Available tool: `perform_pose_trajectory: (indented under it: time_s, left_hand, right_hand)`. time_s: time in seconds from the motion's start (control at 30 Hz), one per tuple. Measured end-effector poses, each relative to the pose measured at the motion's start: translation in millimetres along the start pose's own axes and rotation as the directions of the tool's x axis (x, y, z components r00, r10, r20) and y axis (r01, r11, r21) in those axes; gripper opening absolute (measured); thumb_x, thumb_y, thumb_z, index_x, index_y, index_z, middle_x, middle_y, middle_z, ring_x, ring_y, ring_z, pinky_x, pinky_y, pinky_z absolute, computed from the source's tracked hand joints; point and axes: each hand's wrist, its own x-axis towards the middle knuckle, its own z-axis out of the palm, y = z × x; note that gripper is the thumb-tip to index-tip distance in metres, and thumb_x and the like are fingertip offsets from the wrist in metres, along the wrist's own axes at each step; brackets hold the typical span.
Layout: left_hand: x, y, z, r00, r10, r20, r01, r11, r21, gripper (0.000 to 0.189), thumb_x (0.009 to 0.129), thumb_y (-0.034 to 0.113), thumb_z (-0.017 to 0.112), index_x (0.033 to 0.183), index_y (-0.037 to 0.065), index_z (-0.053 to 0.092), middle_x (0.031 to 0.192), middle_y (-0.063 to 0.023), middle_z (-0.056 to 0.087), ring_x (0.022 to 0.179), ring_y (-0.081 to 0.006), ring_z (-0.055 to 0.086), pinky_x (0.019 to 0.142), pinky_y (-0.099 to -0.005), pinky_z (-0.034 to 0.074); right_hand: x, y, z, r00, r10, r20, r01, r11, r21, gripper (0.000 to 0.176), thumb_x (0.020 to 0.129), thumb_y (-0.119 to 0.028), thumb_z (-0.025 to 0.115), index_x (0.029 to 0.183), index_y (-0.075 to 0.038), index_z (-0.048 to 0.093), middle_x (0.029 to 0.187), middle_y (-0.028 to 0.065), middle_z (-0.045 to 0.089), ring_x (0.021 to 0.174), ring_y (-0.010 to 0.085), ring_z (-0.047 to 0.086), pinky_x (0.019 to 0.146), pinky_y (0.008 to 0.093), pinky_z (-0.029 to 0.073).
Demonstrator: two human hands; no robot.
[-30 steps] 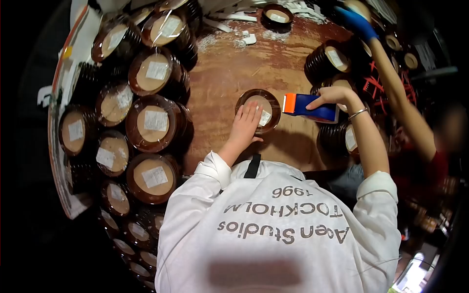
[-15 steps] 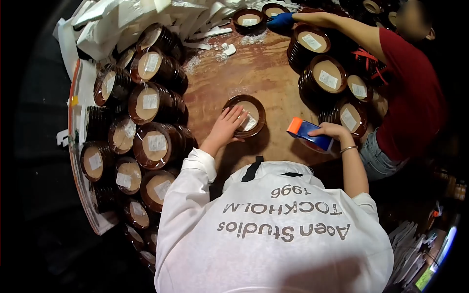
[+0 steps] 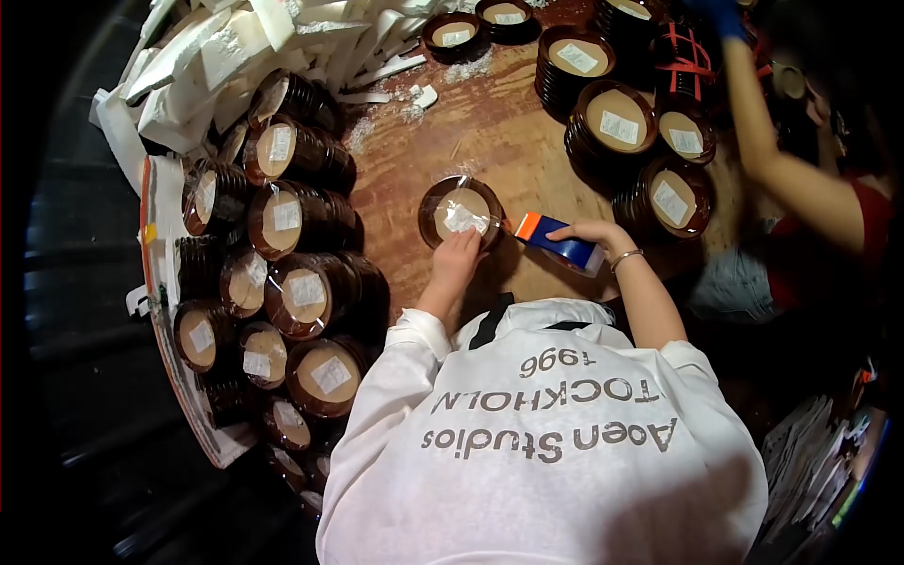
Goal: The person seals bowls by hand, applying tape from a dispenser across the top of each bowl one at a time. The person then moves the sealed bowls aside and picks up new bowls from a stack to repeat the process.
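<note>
A round brown dish (image 3: 432, 201) with a tan centre and a white label lies before me on the wooden table (image 3: 395, 212); shiny clear tape shows across its top. My left hand (image 3: 457, 262) rests over the dish's near edge, its fingers close together at the label. I cannot see whether anything else is pinched under them. In my right hand (image 3: 603, 235) is a blue tape dispenser (image 3: 572, 250) with an orange front end. That orange end is just beside the dish's right rim.
Stacks of similar brown dishes (image 3: 303, 290) lie on their sides along the left. More stacks (image 3: 619, 122) stand at the right. White foam pieces (image 3: 226, 56) are heaped at the back left. A co-worker's arm (image 3: 782, 169) with a blue glove (image 3: 720, 14) reaches in at the right.
My left hand has gone from flat on the dish to its near edge. The tape dispenser has moved left to the dish's rim. The co-worker's gloved hand has moved right, and my view has shifted.
</note>
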Motion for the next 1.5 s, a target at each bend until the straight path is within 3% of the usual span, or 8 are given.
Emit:
perform_pose_trajectory:
  time_s: [0.23,0.77,0.97,1.1,1.23,1.33,1.43,1.5]
  left_hand:
    - [49.6,-70.9,-32.5,0.847,-0.419,0.328,0.519,0.787,-0.334,0.026,0.075,0.025,0.061,0.088,0.003,0.06,0.075,-0.0143,0.059,0.069,-0.0252,0.058,0.063,-0.0311,0.044]
    - [104.4,-136.1,3.3,0.632,-0.656,0.413,0.775,0.557,-0.299,0.04,0.072,0.042,0.059,0.083,0.003,0.063,0.071,-0.0135,0.061,0.068,-0.0253,0.059,0.064,-0.0333,0.043]
    - [99.6,-166.1,27.6,0.402,-0.816,0.416,0.867,0.192,-0.46,0.035,0.073,0.031,0.063,0.082,-0.002,0.063,0.071,-0.009,0.062,0.064,-0.0172,0.058,0.062,-0.0291,0.043]
    - [93.7,-154.8,36.0,-0.005,-0.922,0.386,0.611,-0.308,-0.729,0.022,0.07,0.015,0.067,0.073,-0.006,0.06,0.071,-0.0097,0.06,0.058,-0.0182,0.055,0.052,-0.0311,0.043]
    - [75.4,-131.5,47.0,-0.186,-0.97,0.156,0.656,-0.241,-0.715,0.053,0.072,0.013,0.062,0.115,0.004,0.032,0.093,-0.0125,0.049,0.087,-0.0223,0.047,0.073,-0.0347,0.041]
    - [57.0,-106.7,27.4,0.014,-0.995,-0.094,0.739,0.074,-0.67,0.041,0.078,0.009,0.052,0.116,0.007,0.039,0.099,-0.0135,0.048,0.094,-0.0211,0.044,0.079,-0.0352,0.039]
    - [51.5,-109.4,-23.4,0.399,-0.789,0.467,0.628,-0.136,-0.766,0.04,0.081,0.002,0.035,0.119,0.007,0.045,0.105,-0.0079,0.048,0.095,-0.0179,0.045,0.082,-0.0343,0.039]
    - [43.6,-123.4,-32.7,0.599,-0.645,0.475,0.707,0.148,-0.691,0.04,0.08,0.002,0.037,0.118,0.007,0.044,0.105,-0.0112,0.048,0.095,-0.0216,0.047,0.083,-0.0358,0.039]
  right_hand:
    - [9.9,-33.6,-6.7,0.977,-0.114,0.181,0.06,0.958,0.281,0.038,0.072,-0.034,0.065,0.091,-0.001,0.056,0.07,0.0095,0.06,0.053,0.0171,0.057,0.052,0.0262,0.049]
    - [64.9,17.2,10.0,0.927,-0.347,0.145,0.061,0.519,0.853,0.037,0.078,-0.036,0.057,0.09,-0.001,0.056,0.069,0.0105,0.06,0.054,0.019,0.058,0.055,0.0309,0.05]
    - [65.2,29.9,51.0,0.904,-0.394,0.167,-0.018,0.354,0.935,0.034,0.081,-0.037,0.052,0.095,-0.005,0.056,0.072,0.009,0.059,0.059,0.0176,0.056,0.056,0.0305,0.048]
    - [75.4,-6.7,72.8,0.864,-0.436,0.252,-0.115,0.317,0.942,0.035,0.082,-0.037,0.05,0.098,-0.006,0.054,0.071,0.0089,0.057,0.059,0.0179,0.055,0.057,0.0301,0.048]
    - [82.8,-16.3,68.5,0.885,-0.417,0.209,-0.065,0.333,0.94,0.035,0.083,-0.037,0.047,0.097,-0.005,0.053,0.067,0.0101,0.057,0.056,0.0189,0.055,0.056,0.0307,0.048]
    - [86.2,-10.1,65.7,0.886,-0.407,0.222,-0.076,0.345,0.936,0.036,0.083,-0.037,0.048,0.096,-0.005,0.054,0.066,0.0104,0.056,0.055,0.0193,0.054,0.055,0.0316,0.047]
    - [80.2,-8.2,66.0,0.895,-0.387,0.221,-0.08,0.347,0.934,0.036,0.083,-0.037,0.048,0.096,-0.004,0.053,0.065,0.0096,0.056,0.054,0.0182,0.053,0.054,0.0307,0.047]
    - [79.2,-10.4,62.2,0.905,-0.374,0.202,-0.06,0.359,0.931,0.035,0.084,-0.037,0.047,0.096,-0.004,0.053,0.065,0.0089,0.056,0.053,0.0171,0.053,0.053,0.0296,0.046]
